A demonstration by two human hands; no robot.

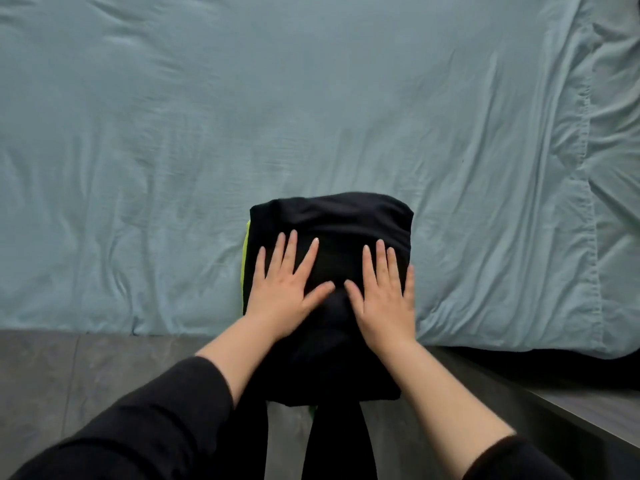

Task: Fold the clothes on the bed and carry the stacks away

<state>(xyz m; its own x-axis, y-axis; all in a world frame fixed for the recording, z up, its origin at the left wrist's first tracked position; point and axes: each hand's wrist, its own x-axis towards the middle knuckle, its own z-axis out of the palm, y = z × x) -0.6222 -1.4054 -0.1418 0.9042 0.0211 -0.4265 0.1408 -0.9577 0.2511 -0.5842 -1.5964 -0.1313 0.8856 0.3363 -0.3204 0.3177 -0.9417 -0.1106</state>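
Folded black stack (329,220), poss. green layer (245,252), bed edge.

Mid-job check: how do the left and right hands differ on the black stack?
The left hand fans its fingers apart; the right hand has them close together. The left hand lies by the edge where lime-green fabric peeks out; the right hand reaches the opposite edge. Both lie flat, palms down, on the black folded garment.
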